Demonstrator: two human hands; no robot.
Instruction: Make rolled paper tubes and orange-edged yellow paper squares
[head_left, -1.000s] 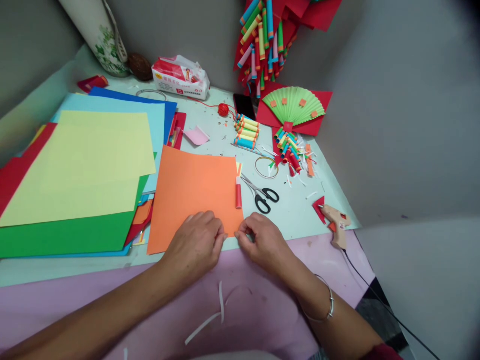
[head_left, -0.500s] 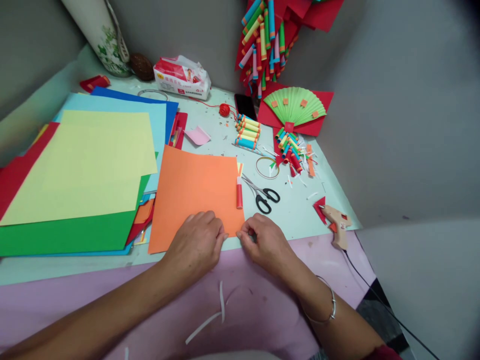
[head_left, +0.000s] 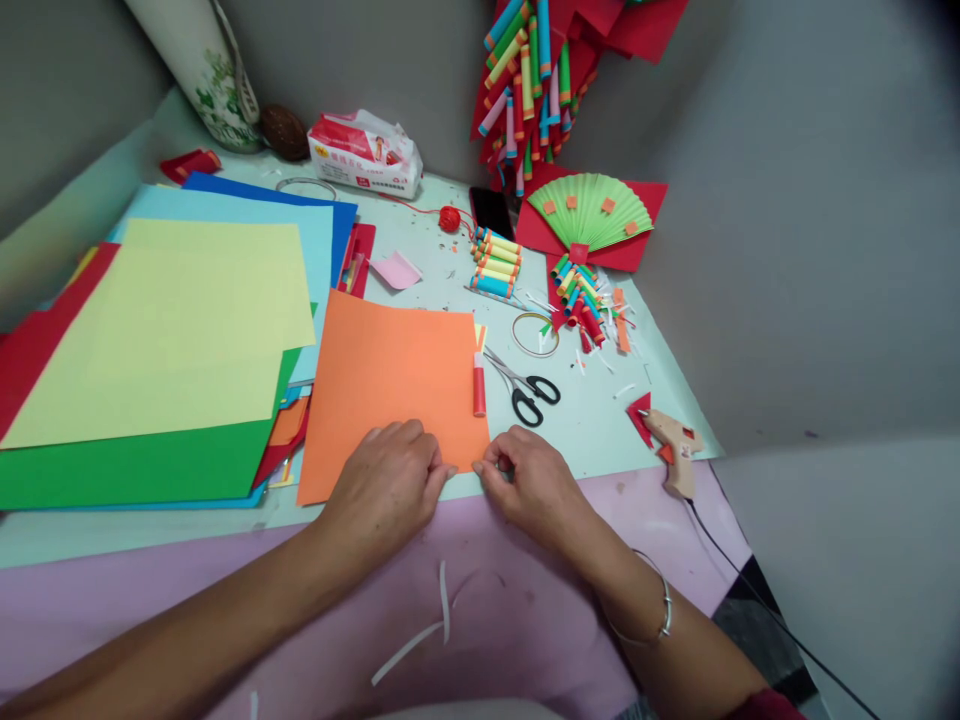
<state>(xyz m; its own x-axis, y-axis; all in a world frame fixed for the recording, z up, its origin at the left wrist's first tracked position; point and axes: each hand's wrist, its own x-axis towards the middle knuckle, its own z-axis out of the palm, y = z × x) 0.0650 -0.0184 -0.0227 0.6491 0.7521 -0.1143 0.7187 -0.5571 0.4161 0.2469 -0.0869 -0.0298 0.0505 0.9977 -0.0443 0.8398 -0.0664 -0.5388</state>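
An orange sheet of paper (head_left: 390, 375) lies on the table in front of me. My left hand (head_left: 390, 485) rests on its near edge, fingers curled and pinching the paper's lower right part. My right hand (head_left: 525, 485) pinches the sheet's near right corner, thumb and fingers pressed together. The two hands almost touch at that corner. A small red tube with a white cap (head_left: 478, 385) lies along the sheet's right edge.
Black-handled scissors (head_left: 525, 385) and a tape ring (head_left: 535, 334) lie right of the sheet. A stack of coloured paper (head_left: 165, 330) fills the left. A glue gun (head_left: 675, 445) sits far right; paper rolls (head_left: 495, 265), a green fan (head_left: 589, 210) and a tissue pack (head_left: 365, 152) are behind.
Both hands stay at the orange sheet's near right corner; the fingers have shifted only slightly. Nothing else has moved.
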